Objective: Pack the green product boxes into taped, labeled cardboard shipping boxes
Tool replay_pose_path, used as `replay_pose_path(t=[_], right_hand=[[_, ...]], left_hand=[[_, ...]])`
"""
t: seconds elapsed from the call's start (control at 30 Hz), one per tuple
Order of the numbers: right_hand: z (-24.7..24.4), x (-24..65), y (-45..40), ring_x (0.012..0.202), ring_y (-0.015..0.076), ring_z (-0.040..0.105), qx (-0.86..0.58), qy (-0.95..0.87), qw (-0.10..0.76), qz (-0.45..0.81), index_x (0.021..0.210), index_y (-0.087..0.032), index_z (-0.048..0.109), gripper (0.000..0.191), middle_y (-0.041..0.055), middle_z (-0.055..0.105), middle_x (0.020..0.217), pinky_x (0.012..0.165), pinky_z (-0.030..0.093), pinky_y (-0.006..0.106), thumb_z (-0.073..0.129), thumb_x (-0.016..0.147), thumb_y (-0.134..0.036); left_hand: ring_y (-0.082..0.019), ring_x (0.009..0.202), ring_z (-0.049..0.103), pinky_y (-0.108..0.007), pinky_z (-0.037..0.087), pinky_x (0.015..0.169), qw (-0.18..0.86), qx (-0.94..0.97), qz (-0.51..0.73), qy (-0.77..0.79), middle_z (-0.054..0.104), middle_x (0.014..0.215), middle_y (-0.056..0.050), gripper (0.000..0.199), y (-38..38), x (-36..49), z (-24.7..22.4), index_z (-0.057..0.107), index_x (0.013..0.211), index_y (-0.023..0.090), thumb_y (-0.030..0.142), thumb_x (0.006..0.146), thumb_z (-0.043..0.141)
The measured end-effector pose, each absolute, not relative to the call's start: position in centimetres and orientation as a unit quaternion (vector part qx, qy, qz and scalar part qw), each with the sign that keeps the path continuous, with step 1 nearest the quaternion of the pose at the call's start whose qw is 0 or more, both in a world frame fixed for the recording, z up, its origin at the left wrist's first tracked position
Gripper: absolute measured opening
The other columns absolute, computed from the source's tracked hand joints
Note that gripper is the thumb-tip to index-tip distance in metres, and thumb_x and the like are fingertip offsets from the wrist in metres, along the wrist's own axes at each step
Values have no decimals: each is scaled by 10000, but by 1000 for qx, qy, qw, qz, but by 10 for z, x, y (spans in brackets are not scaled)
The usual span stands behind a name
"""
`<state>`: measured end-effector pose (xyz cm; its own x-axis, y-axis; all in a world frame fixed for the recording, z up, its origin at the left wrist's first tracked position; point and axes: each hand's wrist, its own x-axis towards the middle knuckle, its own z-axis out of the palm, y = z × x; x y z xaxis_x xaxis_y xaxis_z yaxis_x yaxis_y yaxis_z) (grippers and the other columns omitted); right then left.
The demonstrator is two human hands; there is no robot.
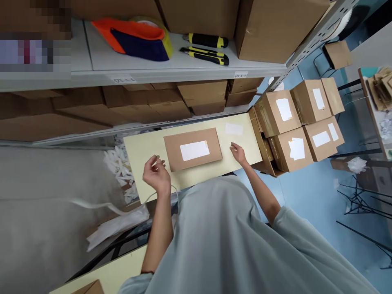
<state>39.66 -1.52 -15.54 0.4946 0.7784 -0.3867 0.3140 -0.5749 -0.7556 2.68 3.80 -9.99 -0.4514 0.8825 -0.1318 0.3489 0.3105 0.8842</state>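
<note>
A flat brown cardboard box (196, 163) lies on the pale yellow table, with a white label (194, 151) on its top face. My left hand (157, 174) hovers by the box's left end, its fingers loosely curled and apart, with nothing visible in them. Off the box's right end is my right hand (238, 153), fingers loosely bent and slightly apart, also holding nothing that I can see. Above the right hand, a white paper slip (234, 129) lies on the tabletop (241, 141).
Labelled cartons (278, 112) are stacked at the table's right end. A shelf (183, 73) behind holds cardboard boxes, utility knives (206, 55) and a tape roll (167, 41) with an orange and navy piece. White paper strips (118, 167) pile up at the left.
</note>
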Motion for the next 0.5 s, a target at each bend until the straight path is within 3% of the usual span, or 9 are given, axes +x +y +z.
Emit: replay_pose_path(t=[0.1, 0.23, 0.4, 0.5], right_hand=[[-171, 440, 15, 1261, 332, 811, -845, -297, 298, 331, 1389, -114, 775, 426, 255, 810, 1418, 1193, 612, 506, 744, 1025, -334], [-197, 480, 46, 1378, 362, 722, -862, -259, 294, 320, 1387, -98, 740, 457, 288, 746, 1439, 1252, 553, 530, 752, 1019, -368], [-214, 485, 58, 1481, 404, 620, -870, -253, 276, 322, 1399, -60, 710, 455, 335, 672, 1494, 1305, 491, 563, 720, 1041, -342], [-217, 478, 60, 1522, 422, 578, -867, -281, 265, 314, 1449, -54, 674, 462, 344, 630, 1539, 1318, 465, 590, 659, 1077, -327]], left_hand=[[-275, 1215, 838, -463, 675, 1143, 335, 482, 425, 689, 830, 1336, -163, 388, 48, 78, -75, 737, 1372, 199, 441, 1101, 601], [-286, 1299, 811, -472, 639, 1192, 440, 565, 374, 590, 818, 1423, -140, 361, 61, 179, -73, 770, 1377, 243, 450, 1103, 661], [-333, 1352, 763, -499, 629, 1164, 544, 558, 254, 573, 757, 1528, -182, 410, 96, 297, -132, 760, 1412, 228, 297, 1009, 764], [-364, 1339, 738, -528, 589, 1181, 519, 520, 217, 643, 744, 1461, -222, 417, 126, 336, -179, 752, 1309, 203, 198, 899, 830]])
